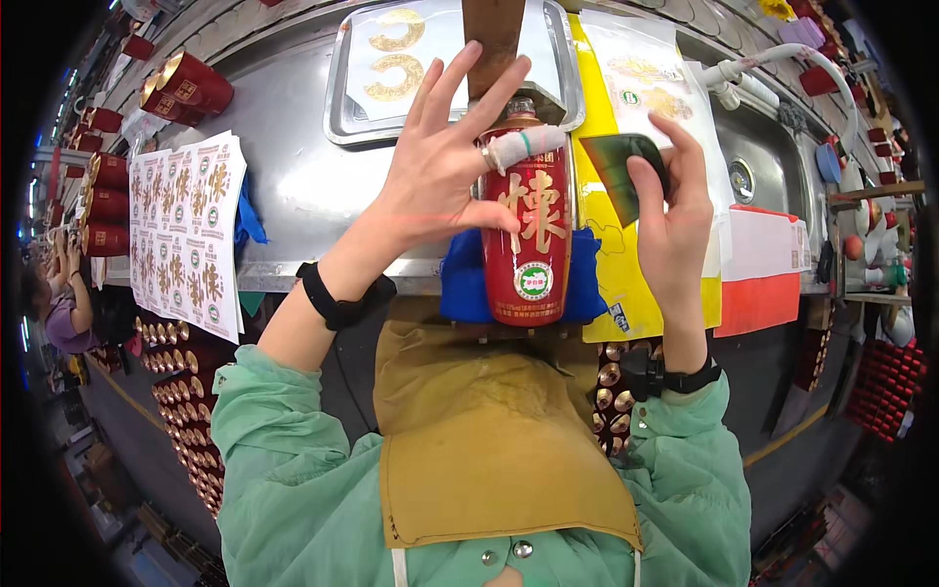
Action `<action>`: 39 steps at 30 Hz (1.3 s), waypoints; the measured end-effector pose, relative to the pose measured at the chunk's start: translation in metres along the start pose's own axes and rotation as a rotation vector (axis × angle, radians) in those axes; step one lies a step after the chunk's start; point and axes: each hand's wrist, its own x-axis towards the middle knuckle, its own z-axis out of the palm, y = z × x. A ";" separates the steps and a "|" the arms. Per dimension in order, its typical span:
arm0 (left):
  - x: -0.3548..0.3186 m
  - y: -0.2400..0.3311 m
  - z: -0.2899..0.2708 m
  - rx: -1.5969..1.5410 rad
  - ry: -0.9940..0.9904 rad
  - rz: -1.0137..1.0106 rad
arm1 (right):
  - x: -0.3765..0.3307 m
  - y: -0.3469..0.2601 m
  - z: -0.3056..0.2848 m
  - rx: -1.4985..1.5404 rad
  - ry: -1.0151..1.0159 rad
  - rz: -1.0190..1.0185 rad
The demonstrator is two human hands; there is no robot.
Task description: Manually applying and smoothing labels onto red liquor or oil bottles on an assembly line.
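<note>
A red bottle (502, 279) with gold characters and a round green-and-white emblem lies in front of me on a blue cloth (464, 286), its neck pointing away. My left hand (435, 161) hovers at the bottle's left side, fingers spread, with a white wrap around one finger. Its thumb reaches over the bottle's face; whether it touches I cannot tell. To the right of the bottle my right hand (677, 201) pinches a dark green flat scraper (613, 168) between thumb and fingers, raised over a yellow sheet (604, 264).
Behind the bottle a metal tray (342, 108) holds a white sheet with gold arc-shaped decals (396, 76). At left hang printed decal sheets (186, 230) near red cups (191, 88). A sink (758, 161) and a red-and-white sheet (758, 303) are on the right. Another person (67, 293) works far left.
</note>
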 end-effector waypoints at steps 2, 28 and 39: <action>-0.010 0.014 -0.003 0.024 -0.046 0.067 | -0.005 0.000 -0.003 0.039 -0.005 0.011; -0.103 0.100 0.024 -0.608 0.143 -0.518 | -0.032 -0.052 0.010 -0.241 -0.656 -1.005; -0.099 0.116 0.021 -0.660 0.266 -0.705 | 0.008 -0.037 0.032 -0.380 -0.431 -1.206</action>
